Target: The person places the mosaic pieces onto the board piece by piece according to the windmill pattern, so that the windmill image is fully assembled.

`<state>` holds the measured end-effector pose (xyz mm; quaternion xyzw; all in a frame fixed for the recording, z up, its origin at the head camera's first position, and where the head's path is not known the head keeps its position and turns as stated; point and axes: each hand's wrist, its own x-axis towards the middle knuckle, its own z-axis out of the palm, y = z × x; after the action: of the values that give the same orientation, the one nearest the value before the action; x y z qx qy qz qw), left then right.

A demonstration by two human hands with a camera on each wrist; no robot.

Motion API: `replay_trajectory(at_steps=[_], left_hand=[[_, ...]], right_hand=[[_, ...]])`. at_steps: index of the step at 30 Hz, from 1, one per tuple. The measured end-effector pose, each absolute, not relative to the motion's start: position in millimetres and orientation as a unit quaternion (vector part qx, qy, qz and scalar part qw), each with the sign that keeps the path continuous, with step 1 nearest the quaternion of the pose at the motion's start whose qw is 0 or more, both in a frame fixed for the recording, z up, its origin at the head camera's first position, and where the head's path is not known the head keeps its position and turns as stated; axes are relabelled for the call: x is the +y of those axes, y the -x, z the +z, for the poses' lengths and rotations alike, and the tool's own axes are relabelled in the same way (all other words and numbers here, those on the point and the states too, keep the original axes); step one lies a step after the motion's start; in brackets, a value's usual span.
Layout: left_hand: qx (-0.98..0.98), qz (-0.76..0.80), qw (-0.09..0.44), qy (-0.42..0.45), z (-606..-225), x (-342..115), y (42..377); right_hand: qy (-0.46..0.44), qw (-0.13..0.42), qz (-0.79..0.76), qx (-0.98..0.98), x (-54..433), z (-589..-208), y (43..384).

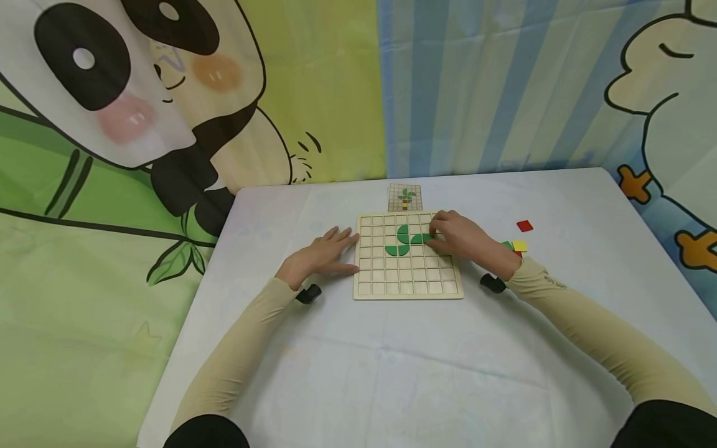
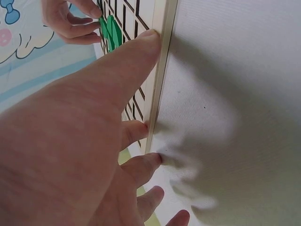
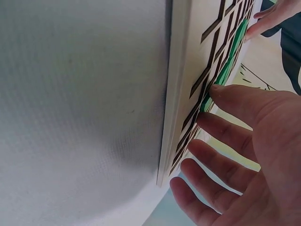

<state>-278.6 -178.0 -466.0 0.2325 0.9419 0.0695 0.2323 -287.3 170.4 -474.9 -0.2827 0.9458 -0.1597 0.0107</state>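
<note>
A pale wooden grid board [image 1: 403, 289] lies flat on the white table. Several green quarter-circle tiles sit in its upper middle cells, among them an upper pair [image 1: 403, 234] and a lower pair [image 1: 397, 250]. My right hand [image 1: 462, 236] reaches over the board's right side. Its thumb and index finger pinch a green tile [image 3: 205, 103] at the grid, at the end of the green row; the other fingers are loosely bent. With fingers spread, my left hand [image 1: 322, 254] touches the board's left edge, thumb near the lower part.
Behind the board lies a small pattern card [image 1: 394, 204] with a green, red and yellow figure. Right of the board are a red tile [image 1: 524, 225] and a small cluster with a yellow tile [image 1: 520, 246], partly hidden by the right wrist. A cartoon-printed curtain [image 1: 330, 93] stands behind the table.
</note>
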Motion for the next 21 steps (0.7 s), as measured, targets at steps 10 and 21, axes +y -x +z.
replay_trajectory(at_steps=[10,21], left_hand=[[0.942,0.067,0.231,-0.234,-467.3,-177.5,279.5],[0.943,0.063,0.23,-0.231,-467.9,-176.5,280.0]], right_hand=[[0.278,0.019,-0.164,0.946,173.5,-472.2,283.3],[0.223,0.059,-0.187,0.955,233.5,-456.4,266.7]])
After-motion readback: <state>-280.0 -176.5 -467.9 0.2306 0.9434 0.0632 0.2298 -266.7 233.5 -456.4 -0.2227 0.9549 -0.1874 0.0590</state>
